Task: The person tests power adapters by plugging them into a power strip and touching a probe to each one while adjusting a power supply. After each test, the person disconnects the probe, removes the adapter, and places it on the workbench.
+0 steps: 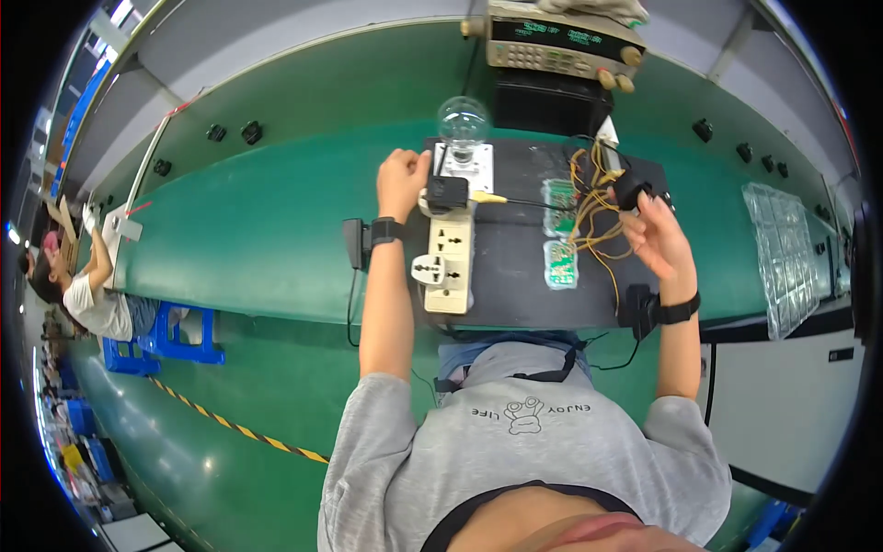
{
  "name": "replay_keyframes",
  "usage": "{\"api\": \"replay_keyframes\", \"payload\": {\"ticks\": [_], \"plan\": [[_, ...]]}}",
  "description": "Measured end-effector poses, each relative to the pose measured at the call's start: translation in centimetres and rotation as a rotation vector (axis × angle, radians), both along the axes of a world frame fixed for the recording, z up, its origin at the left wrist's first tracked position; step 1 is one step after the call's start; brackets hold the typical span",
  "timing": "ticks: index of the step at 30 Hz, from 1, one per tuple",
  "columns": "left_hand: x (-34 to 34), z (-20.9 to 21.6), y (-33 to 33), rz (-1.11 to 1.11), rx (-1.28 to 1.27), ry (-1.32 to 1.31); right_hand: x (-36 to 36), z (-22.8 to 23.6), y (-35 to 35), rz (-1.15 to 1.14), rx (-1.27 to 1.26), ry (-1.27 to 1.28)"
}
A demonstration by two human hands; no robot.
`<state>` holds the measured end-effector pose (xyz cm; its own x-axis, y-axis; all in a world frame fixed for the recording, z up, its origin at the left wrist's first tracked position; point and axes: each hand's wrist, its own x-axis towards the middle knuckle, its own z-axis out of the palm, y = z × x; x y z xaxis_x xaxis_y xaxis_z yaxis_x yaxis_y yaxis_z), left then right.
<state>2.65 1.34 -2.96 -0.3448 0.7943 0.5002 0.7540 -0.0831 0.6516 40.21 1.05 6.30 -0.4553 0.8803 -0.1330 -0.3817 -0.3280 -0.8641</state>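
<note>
My left hand (pixel 402 186) has its fingers curled together beside a black plug-in adapter (pixel 449 193). What it grips, if anything, is hidden. The adapter sits at the far end of a cream power strip (pixel 450 301), which also carries a white plug adapter (pixel 427 270). Just beyond stands a clear glass bulb (pixel 463 120) on a white base (pixel 481 168). My right hand (pixel 659 241) pinches a small black part (pixel 631 190) whose kind I cannot make out. Yellowish wires (pixel 589 225) lie left of it, by two green circuit boards (pixel 559 208), (pixel 560 264).
A black mat (pixel 515 294) lies under these things on the green table (pixel 248 239). At the back a bench power supply (pixel 561 51) rests on a black box (pixel 552 103). Clear plastic packaging (pixel 780 258) is at the right. Another person (pixel 97 294) sits far left by blue stools (pixel 184 336).
</note>
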Motion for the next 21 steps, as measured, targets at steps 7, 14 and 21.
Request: {"api": "replay_keyframes", "payload": {"ticks": [7,14,21], "plan": [[0.2,-0.4,-0.1,0.009,-0.003,0.004,-8.4,-0.6,-4.0,0.316,-0.088,0.022],[0.5,1.0,-0.1,0.026,-0.091,0.06,-15.6,-0.4,-7.9,0.219,0.634,-0.534],[0.4,1.1,-1.5,0.021,-0.204,0.007,-17.6,-0.7,-7.3,0.454,1.311,-0.798]]}}
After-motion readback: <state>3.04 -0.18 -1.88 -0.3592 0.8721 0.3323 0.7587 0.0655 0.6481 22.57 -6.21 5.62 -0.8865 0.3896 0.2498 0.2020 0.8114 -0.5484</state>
